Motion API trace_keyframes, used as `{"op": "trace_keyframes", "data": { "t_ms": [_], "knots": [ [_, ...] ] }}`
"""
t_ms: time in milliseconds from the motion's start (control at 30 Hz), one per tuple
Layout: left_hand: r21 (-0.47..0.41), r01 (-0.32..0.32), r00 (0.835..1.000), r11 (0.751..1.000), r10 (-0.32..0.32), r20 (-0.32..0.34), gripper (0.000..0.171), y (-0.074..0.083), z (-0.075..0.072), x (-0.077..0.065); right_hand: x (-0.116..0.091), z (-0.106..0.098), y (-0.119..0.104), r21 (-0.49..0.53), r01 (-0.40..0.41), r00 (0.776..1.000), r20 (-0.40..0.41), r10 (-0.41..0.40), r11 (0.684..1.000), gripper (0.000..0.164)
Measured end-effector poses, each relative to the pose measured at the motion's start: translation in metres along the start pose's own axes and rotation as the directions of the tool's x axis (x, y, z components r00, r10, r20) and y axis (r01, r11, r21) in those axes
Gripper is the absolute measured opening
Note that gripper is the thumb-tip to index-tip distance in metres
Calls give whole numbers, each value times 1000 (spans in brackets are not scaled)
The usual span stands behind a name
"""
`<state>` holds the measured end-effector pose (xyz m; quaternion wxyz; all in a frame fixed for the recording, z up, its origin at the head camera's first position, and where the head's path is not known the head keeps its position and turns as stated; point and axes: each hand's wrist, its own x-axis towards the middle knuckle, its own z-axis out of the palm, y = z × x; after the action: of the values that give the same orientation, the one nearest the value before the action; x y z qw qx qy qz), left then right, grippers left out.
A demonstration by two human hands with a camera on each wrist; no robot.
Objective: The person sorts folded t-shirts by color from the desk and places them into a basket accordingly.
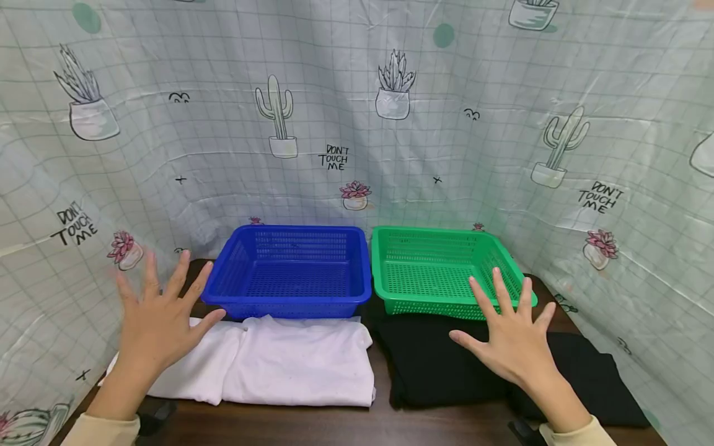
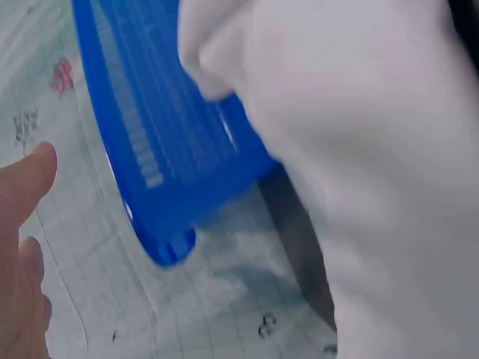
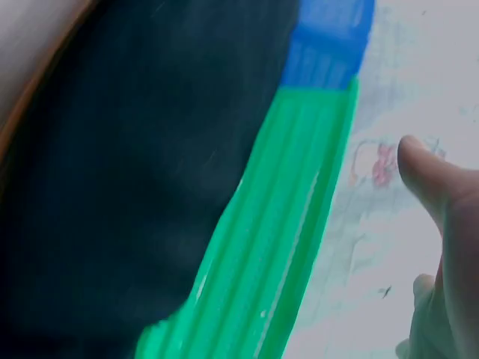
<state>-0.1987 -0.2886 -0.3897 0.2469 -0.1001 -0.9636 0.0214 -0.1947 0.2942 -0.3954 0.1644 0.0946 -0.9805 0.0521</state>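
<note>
My left hand [image 1: 158,325], fingers spread wide and holding nothing, hovers over the left end of the folded white cloths [image 1: 301,362]. Behind those cloths sits a blue plastic basket [image 1: 284,306] with nothing in it. On the other side, my right hand [image 1: 513,341] is also spread and holds nothing, above the folded black cloths [image 1: 446,365]. A green plastic basket [image 1: 435,308], also bare inside, stands behind the black cloths. In the left wrist view, white cloth [image 2: 359,149] covers much of the blue basket; in the right wrist view, black cloth [image 3: 135,172] lies before the green basket [image 3: 277,209].
Everything rests on a dark brown table [image 1: 334,427]. A pale curtain [image 1: 357,124] printed with cacti and lettering hangs behind the baskets and along both sides. The two baskets stand side by side with a narrow gap between them.
</note>
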Motion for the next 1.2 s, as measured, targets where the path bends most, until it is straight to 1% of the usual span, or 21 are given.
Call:
{"op": "trace_keyframes", "data": {
  "t_ms": [133, 267, 400, 500, 567, 700, 733, 833, 900, 967, 1033, 1100, 1200],
  "knots": [
    [-50, -13, 1000, 999, 14, 18, 98, 12, 6, -3, 4, 1, -20, 88, 7, 999, 47, -11, 996, 105],
    [-83, -36, 999, 996, 37, 17, 98, 21, 9, -6, 4, 5, -37, 193, 15, 998, 61, -27, 981, 103],
    [-138, -58, 998, 989, 62, 21, 95, 29, 10, -9, 3, 10, -52, 308, 7, 995, 92, -37, 951, 102],
    [-224, -51, 997, 973, 63, 46, 91, 33, 7, -12, 3, 13, -62, 404, -4, 991, 123, -50, 915, 99],
    [-285, -27, 995, 958, 52, 80, 90, 36, 5, -14, 3, 15, -68, 475, -10, 988, 142, -65, 880, 97],
    [-372, 14, 991, 928, 38, 131, 88, 38, 3, -17, 4, 20, -77, 614, -18, 978, 174, -114, 789, 93],
    [-387, 18, 990, 922, 38, 136, 87, 38, 3, -18, 5, 21, -80, 643, -20, 975, 182, -127, 765, 92],
    [-429, 14, 992, 903, 42, 121, 84, 38, 5, -21, 7, 24, -87, 718, -39, 965, 208, -161, 695, 89],
    [-460, 12, 993, 888, 44, 110, 82, 37, 7, -22, 8, 27, -92, 758, -71, 956, 237, -173, 648, 87],
    [-507, 15, 994, 862, 43, 102, 79, 37, 8, -22, 9, 30, -97, 789, -112, 945, 272, -180, 604, 86],
    [-556, 18, 994, 831, 43, 97, 76, 36, 9, -23, 10, 33, -103, 813, -165, 930, 317, -187, 559, 85],
    [-611, 24, 994, 791, 48, 102, 71, 36, 10, -23, 10, 34, -107, 827, -220, 912, 362, -192, 518, 84],
    [-687, 51, 989, 725, 58, 134, 66, 37, 13, -23, 12, 37, -113, 852, -302, 880, 422, -219, 427, 85]
  ]
}}
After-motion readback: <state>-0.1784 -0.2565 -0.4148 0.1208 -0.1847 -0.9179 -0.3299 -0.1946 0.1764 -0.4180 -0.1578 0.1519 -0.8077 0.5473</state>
